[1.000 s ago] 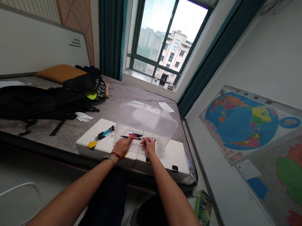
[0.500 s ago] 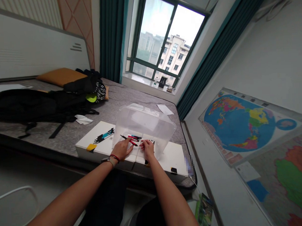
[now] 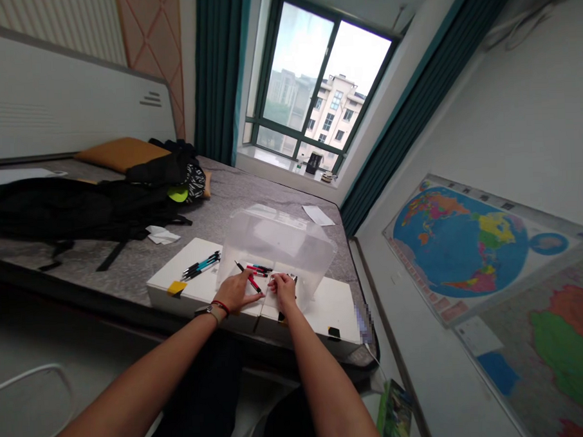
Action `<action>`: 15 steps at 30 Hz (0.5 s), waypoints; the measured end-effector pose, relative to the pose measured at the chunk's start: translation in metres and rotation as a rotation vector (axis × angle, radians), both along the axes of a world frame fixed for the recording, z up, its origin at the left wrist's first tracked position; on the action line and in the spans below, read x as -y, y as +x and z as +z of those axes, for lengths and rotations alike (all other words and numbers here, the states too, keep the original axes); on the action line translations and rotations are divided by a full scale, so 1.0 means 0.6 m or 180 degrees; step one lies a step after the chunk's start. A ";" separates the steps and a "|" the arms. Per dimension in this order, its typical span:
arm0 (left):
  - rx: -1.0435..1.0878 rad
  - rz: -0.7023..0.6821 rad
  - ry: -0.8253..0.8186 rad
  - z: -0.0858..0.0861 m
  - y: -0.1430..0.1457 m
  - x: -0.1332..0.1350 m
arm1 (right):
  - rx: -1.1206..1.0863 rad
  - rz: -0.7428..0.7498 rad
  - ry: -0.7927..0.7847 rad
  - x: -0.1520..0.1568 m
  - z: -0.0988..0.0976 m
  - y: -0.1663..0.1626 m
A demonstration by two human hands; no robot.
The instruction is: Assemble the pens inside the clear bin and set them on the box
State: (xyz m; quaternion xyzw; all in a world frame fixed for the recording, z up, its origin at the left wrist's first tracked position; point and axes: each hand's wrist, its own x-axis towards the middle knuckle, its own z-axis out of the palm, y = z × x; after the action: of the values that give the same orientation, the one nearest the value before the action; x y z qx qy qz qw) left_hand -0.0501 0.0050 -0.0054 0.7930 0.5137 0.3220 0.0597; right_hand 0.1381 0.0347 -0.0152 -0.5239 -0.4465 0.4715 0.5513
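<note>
My left hand [image 3: 233, 293] holds a red-and-black pen [image 3: 254, 283] at its fingers, with the thumb stretched out to the right. The pen slants, its black end pointing up and left. My right hand [image 3: 284, 291] is closed in a pinch beside it; whatever lies between its fingertips is too small to make out. Just beyond both hands, several red, black and blue pens [image 3: 261, 269] lie in front of an open translucent plastic box [image 3: 280, 235]. More blue and black pens [image 3: 201, 265] rest in a bunch on the white box top [image 3: 178, 270] to the left.
Yellow tape [image 3: 176, 288] and black tape [image 3: 334, 333] mark the white surface's front edge. Crumpled tissue [image 3: 163, 235], a black bag [image 3: 69, 205] and a sheet of paper [image 3: 319, 215] lie on the grey bed [image 3: 251, 185]. A world map [image 3: 466, 236] hangs at the right.
The red-and-black pen in my left hand has turned to a steeper slant, and the left thumb has lowered away from it. My right hand stays pinched in nearly the same place.
</note>
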 end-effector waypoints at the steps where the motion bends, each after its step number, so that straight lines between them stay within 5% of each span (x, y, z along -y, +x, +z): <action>1: 0.0031 -0.0033 -0.0003 0.002 0.000 0.002 | 0.0015 -0.0015 -0.0004 0.000 0.000 0.000; 9: -0.0094 -0.0212 0.0073 0.004 -0.002 0.002 | 0.0143 -0.0015 -0.0013 0.007 0.011 -0.002; 15: -0.0294 -0.0777 0.0219 0.017 -0.002 0.016 | 0.0141 -0.0001 -0.0047 0.005 0.009 -0.002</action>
State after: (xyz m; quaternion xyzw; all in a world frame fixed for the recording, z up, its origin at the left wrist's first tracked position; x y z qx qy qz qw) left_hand -0.0510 -0.0046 0.0050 0.8652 0.4043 0.2929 0.0476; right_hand 0.1369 0.0319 -0.0096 -0.5383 -0.4551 0.4630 0.5374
